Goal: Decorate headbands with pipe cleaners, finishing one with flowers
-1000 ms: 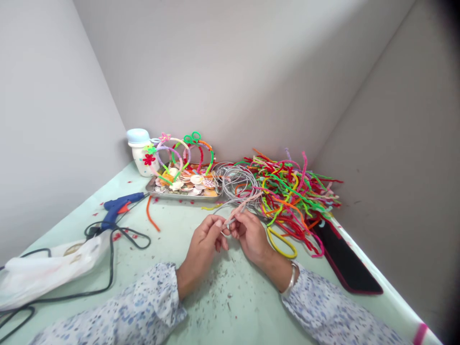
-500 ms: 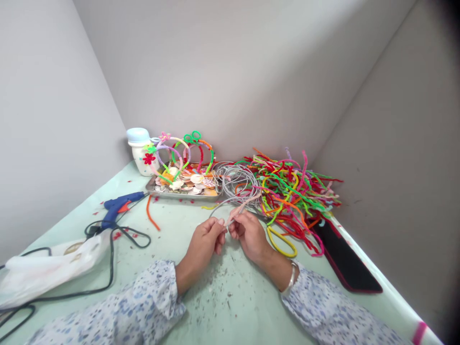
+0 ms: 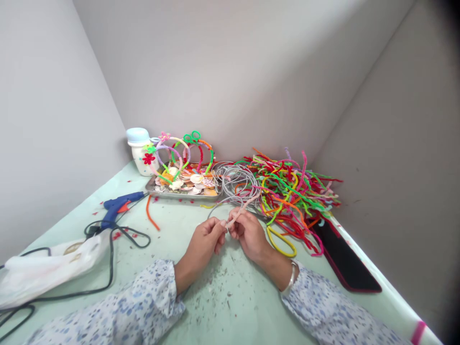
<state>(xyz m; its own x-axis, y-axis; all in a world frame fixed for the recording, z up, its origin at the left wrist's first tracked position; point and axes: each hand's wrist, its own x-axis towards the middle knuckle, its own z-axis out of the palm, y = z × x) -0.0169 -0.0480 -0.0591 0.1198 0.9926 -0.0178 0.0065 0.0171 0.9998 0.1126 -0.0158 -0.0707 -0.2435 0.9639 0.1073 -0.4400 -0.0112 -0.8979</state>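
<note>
A pale pink pipe cleaner (image 3: 247, 204) runs between my hands, its free end pointing up and to the right toward the coil. My left hand (image 3: 204, 240) pinches its lower end between thumb and fingertips. Close beside it, my right hand (image 3: 250, 236) has its thumb and forefinger closed on the same pipe cleaner. A grey wire (image 3: 212, 211) curves from the wire coil (image 3: 239, 179) down behind my left hand; whether its end lies within my fingers is hidden.
Colourful pipe cleaners (image 3: 294, 187) are heaped at back right, beside a black flat case (image 3: 350, 261). A metal tray (image 3: 183, 195) holds decorative pieces and headbands (image 3: 212, 155). At left lie a blue glue gun (image 3: 117, 206), its black cord (image 3: 112, 258) and a plastic bag (image 3: 53, 273).
The pink pipe cleaner has shifted slightly at my fingertips, and its two strands now look closer to one line. Both hands stay in nearly the same place.
</note>
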